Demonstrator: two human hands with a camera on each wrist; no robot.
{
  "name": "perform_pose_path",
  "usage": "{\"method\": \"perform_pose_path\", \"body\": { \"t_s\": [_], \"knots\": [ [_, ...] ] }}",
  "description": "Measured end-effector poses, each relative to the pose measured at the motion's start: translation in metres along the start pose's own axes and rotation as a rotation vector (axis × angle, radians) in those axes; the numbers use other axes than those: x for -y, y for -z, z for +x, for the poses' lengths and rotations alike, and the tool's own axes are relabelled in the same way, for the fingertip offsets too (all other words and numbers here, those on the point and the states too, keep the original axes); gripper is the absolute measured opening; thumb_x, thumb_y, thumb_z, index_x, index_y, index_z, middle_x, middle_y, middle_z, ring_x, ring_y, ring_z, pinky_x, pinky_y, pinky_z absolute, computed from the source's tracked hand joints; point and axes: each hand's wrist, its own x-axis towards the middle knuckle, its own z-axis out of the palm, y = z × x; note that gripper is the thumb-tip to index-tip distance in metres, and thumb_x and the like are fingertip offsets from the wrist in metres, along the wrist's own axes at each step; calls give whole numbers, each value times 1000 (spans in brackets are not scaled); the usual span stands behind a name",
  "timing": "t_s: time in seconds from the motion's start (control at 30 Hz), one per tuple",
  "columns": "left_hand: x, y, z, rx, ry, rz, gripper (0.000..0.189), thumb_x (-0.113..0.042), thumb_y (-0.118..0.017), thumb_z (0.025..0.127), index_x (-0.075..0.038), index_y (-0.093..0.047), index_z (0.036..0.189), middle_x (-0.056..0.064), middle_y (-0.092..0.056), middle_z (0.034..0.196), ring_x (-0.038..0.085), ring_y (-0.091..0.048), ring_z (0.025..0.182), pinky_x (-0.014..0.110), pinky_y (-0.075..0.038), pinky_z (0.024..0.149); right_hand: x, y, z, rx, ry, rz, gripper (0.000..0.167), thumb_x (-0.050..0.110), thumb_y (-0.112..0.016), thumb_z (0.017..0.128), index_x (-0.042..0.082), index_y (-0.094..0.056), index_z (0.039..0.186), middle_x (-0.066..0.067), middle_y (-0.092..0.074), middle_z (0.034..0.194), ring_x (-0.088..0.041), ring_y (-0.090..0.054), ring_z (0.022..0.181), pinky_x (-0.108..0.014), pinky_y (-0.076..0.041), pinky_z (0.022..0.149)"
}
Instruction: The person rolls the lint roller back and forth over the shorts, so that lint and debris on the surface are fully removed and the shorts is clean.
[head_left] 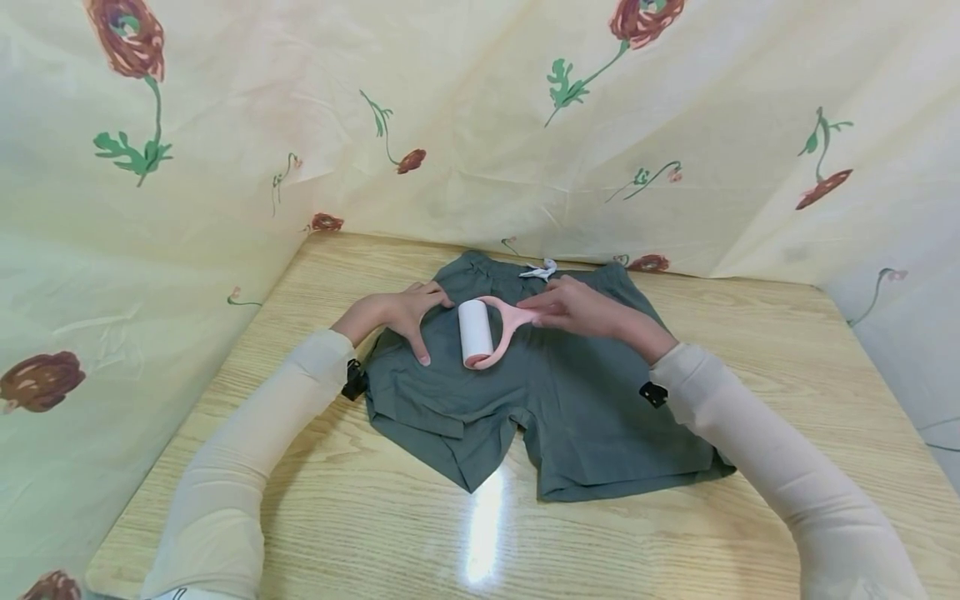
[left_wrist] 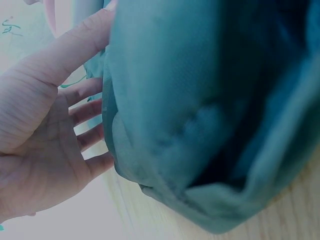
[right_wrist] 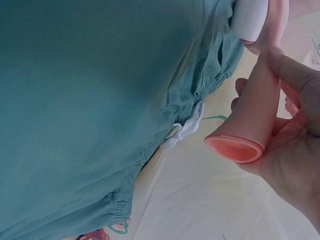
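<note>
Dark green shorts (head_left: 585,400) lie spread on the table, with a white drawstring (head_left: 542,269) at the waistband. My right hand (head_left: 576,307) grips the pink handle of a lint roller (head_left: 476,333), whose white roll is over the left half of the shorts. In the right wrist view the hollow end of the handle (right_wrist: 250,115) shows, with thumb and fingers around it. My left hand (head_left: 408,315) rests on the left side of the shorts, thumb spread from the fingers. The left wrist view shows its palm and relaxed fingers beside the cloth, holding nothing.
The wooden table (head_left: 375,525) extends on both sides of the shorts and in front of them. Behind it and at the left hangs a pale curtain (head_left: 465,125) with red flowers. At the front a bright glare lies on the tabletop.
</note>
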Motion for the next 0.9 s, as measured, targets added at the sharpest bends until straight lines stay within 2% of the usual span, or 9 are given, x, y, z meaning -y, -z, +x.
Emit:
{"method": "perform_pose_path", "body": {
  "t_s": [0.23,0.3,0.33,0.53,0.63,0.9],
  "knots": [
    [1,-1,2,1,8,-1,104,-40,-94,72,-9,-36,154,13,-26,157,35,-24,146,53,-29,122,-7,1,-1,29,1,43,42,13,-69,98,4,-63,138,-7,-71,89,-18,-39,75,-32,-31,68],
    [1,-1,2,2,13,-3,105,-40,-94,72,-9,-36,154,13,-26,157,35,-23,146,53,-28,122,-9,1,-1,29,-1,50,42,13,-70,97,5,-64,138,-6,-74,96,-18,-41,76,-31,-32,68],
    [1,-1,2,2,15,-5,105,-40,-94,72,-10,-36,154,13,-25,157,35,-22,147,53,-28,122,-10,1,-2,30,-2,54,42,13,-70,97,6,-64,138,-6,-73,94,-18,-41,77,-31,-32,68],
    [0,0,1,2,16,-1,106,-40,-94,72,-10,-35,155,13,-25,158,35,-21,148,53,-28,122,-14,3,-5,31,15,61,42,11,-70,97,5,-65,138,-7,-76,104,-18,-44,79,-32,-36,71],
    [-1,1,0,5,18,-5,107,-39,-94,72,-10,-34,156,13,-25,159,35,-20,149,54,-27,123,-16,2,-7,19,16,40,41,9,-70,97,5,-65,137,-8,-75,115,-19,-48,84,-34,-38,75],
    [-1,0,-1,5,15,-10,107,-39,-94,72,-10,-34,156,13,-24,159,35,-19,149,54,-27,123,-14,-3,-15,2,-94,-61,34,15,-66,100,8,-65,133,-11,-68,111,-27,-50,95,-42,-40,83]
  ]
}}
